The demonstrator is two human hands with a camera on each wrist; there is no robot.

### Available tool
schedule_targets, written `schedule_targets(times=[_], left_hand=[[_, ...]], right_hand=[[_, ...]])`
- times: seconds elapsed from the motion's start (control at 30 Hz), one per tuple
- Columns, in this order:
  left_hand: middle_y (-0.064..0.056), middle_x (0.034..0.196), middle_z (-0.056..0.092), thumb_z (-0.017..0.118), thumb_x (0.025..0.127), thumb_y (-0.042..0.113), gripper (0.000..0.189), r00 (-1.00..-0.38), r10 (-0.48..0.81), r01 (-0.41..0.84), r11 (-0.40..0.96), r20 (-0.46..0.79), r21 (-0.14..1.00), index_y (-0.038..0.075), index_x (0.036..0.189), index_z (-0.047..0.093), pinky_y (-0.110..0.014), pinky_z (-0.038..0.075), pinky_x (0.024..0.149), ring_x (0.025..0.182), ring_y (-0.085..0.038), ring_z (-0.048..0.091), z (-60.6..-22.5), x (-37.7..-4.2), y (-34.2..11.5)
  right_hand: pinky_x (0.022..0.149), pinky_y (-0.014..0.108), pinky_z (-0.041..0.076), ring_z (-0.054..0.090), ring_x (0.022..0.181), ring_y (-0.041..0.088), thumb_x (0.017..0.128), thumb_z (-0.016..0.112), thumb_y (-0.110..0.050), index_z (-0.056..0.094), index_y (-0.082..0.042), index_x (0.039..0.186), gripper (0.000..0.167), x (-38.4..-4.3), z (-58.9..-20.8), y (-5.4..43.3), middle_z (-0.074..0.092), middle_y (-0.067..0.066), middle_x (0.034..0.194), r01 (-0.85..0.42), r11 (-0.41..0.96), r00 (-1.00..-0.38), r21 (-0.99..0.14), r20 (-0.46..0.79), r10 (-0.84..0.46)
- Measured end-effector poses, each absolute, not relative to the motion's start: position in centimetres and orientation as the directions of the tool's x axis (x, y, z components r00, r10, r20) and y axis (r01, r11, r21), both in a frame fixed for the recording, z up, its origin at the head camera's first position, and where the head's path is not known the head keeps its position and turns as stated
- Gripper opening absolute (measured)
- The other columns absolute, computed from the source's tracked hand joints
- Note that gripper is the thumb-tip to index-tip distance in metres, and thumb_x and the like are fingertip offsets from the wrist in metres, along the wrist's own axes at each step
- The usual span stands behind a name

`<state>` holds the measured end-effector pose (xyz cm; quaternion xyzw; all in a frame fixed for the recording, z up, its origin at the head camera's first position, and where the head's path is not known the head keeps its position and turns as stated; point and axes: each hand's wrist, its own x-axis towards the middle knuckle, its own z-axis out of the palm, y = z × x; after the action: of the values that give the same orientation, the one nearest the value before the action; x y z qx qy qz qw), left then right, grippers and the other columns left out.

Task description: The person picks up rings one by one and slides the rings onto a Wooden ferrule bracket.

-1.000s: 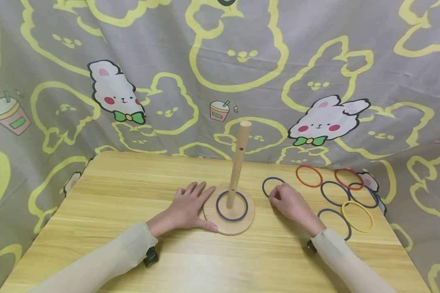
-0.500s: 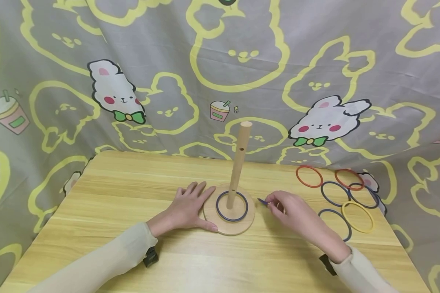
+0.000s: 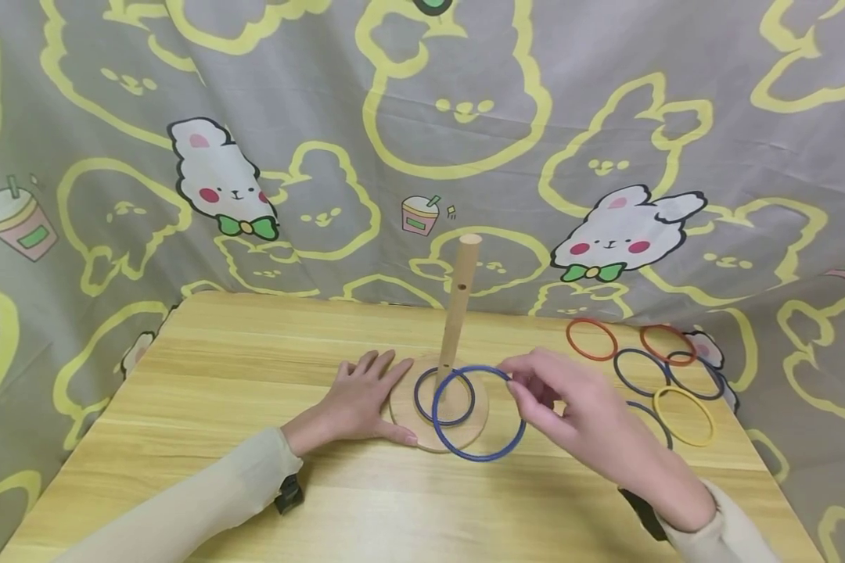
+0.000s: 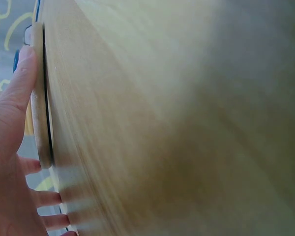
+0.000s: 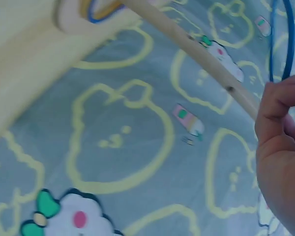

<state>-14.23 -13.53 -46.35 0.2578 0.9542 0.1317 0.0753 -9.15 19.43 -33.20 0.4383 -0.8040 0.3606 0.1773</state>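
Note:
My right hand (image 3: 580, 410) pinches a blue ring (image 3: 482, 458) by its right side, between thumb and fingers. The ring is raised in front of the round wooden base (image 3: 429, 442), right of the upright wooden peg (image 3: 461, 305). Around the foot of the peg lies a dark blue ring (image 3: 418, 400); the right wrist view shows a yellow edge (image 5: 110, 14) beside it. My left hand (image 3: 352, 403) rests with spread, straight fingers at the base's left side. In the left wrist view its thumb (image 4: 22, 78) lies over the base edge and its other fingertips reach the table.
On the table's right lie two red rings (image 3: 569, 344), (image 3: 669, 362), a yellow ring (image 3: 711, 426) and several dark blue rings (image 3: 616, 371), some overlapping. A patterned curtain (image 3: 310, 94) hangs behind the wooden table (image 3: 253, 336).
My right hand has picked the blue ring up from the table right of the base, brought it left and turned it to face the camera. The left hand has stayed in place.

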Motion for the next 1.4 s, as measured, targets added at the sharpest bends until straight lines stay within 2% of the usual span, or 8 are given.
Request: schedule_targets(times=[0.13, 0.23, 0.4, 0.6, 0.93, 1.03, 1.2, 1.4], left_hand=[[-0.026, 0.172, 0.032, 0.078, 0.076, 0.088, 0.129, -0.856, 0.513, 0.473, 0.831, -0.072, 0.292, 0.015, 0.173, 0.034, -0.069, 0.034, 0.107, 0.155, -0.054, 0.031, -46.5, -14.2, -13.6], [-0.026, 0.173, 0.031, 0.077, 0.076, 0.088, 0.129, -0.855, 0.513, 0.474, 0.83, -0.071, 0.292, 0.015, 0.173, 0.033, -0.068, 0.034, 0.107, 0.155, -0.054, 0.03, -46.5, -14.2, -13.7], [-0.025, 0.173, 0.031, 0.078, 0.076, 0.087, 0.129, -0.854, 0.514, 0.474, 0.83, -0.075, 0.293, 0.015, 0.173, 0.033, -0.067, 0.034, 0.107, 0.155, -0.053, 0.029, -46.6, -14.3, -13.6], [-0.027, 0.172, 0.031, 0.08, 0.076, 0.086, 0.129, -0.853, 0.518, 0.473, 0.823, -0.073, 0.313, 0.013, 0.173, 0.034, -0.067, 0.034, 0.107, 0.155, -0.055, 0.03, -46.4, -14.2, -13.5], [-0.027, 0.172, 0.032, 0.08, 0.076, 0.085, 0.129, -0.853, 0.518, 0.475, 0.823, -0.069, 0.311, 0.014, 0.173, 0.034, -0.065, 0.034, 0.106, 0.155, -0.054, 0.03, -46.3, -14.2, -13.6], [-0.027, 0.172, 0.031, 0.08, 0.077, 0.085, 0.128, -0.851, 0.521, 0.476, 0.821, -0.07, 0.315, 0.013, 0.173, 0.034, -0.065, 0.034, 0.105, 0.155, -0.054, 0.029, -46.2, -14.1, -13.6], [-0.027, 0.172, 0.032, 0.081, 0.077, 0.084, 0.128, -0.854, 0.516, 0.472, 0.824, -0.071, 0.315, 0.013, 0.173, 0.034, -0.064, 0.034, 0.105, 0.155, -0.054, 0.029, -46.1, -14.1, -13.7], [-0.027, 0.172, 0.032, 0.08, 0.077, 0.084, 0.127, -0.854, 0.515, 0.471, 0.826, -0.073, 0.309, 0.013, 0.172, 0.035, -0.066, 0.034, 0.107, 0.155, -0.054, 0.029, -46.0, -14.1, -13.7]], right_hand=[[0.065, 0.016, 0.052, 0.064, 0.073, 0.003, 0.11, 0.065, -0.018, 0.075, -0.004, 0.12, 0.02, -9.6, -31.2, 18.4, 0.07, -0.007, 0.09, -0.867, 0.311, -0.498, -0.39, 0.709, -0.5], [0.064, 0.016, 0.053, 0.065, 0.074, 0.005, 0.107, 0.067, -0.012, 0.075, 0.0, 0.12, 0.02, -10.0, -29.8, 17.8, 0.071, -0.003, 0.09, -0.873, 0.289, -0.486, -0.393, 0.756, -0.439], [0.053, 0.017, 0.048, 0.064, 0.066, 0.008, 0.097, 0.07, 0.011, 0.073, 0.005, 0.122, 0.026, -10.6, -27.9, 16.7, 0.071, 0.003, 0.087, -0.836, 0.254, -0.547, -0.485, 0.772, -0.324], [0.05, 0.021, 0.047, 0.06, 0.058, 0.013, 0.101, 0.069, 0.007, 0.071, 0.005, 0.124, 0.024, -11.7, -26.4, 15.8, 0.068, 0.006, 0.09, -0.773, 0.279, -0.626, -0.57, 0.756, -0.191], [0.049, 0.024, 0.046, 0.063, 0.058, 0.02, 0.103, 0.064, 0.006, 0.07, 0.0, 0.121, 0.02, -13.4, -27.5, 15.0, 0.064, 0.014, 0.087, -0.55, 0.219, -0.835, -0.806, 0.523, -0.169], [0.048, 0.025, 0.046, 0.065, 0.059, 0.023, 0.103, 0.064, 0.007, 0.07, -0.003, 0.121, 0.022, -13.9, -28.6, 15.0, 0.065, 0.013, 0.084, -0.509, 0.27, -0.86, -0.818, 0.469, -0.199], [0.051, 0.029, 0.051, 0.066, 0.062, 0.028, 0.1, 0.063, 0.009, 0.069, -0.004, 0.127, 0.031, -14.5, -31.1, 14.8, 0.065, 0.012, 0.095, -0.442, 0.34, -0.891, -0.83, 0.364, -0.27], [0.055, 0.032, 0.055, 0.067, 0.063, 0.021, 0.102, 0.062, 0.008, 0.066, -0.003, 0.14, 0.04, -14.7, -35.2, 14.2, 0.064, 0.01, 0.098, -0.383, 0.383, -0.904, -0.84, 0.256, -0.342]])
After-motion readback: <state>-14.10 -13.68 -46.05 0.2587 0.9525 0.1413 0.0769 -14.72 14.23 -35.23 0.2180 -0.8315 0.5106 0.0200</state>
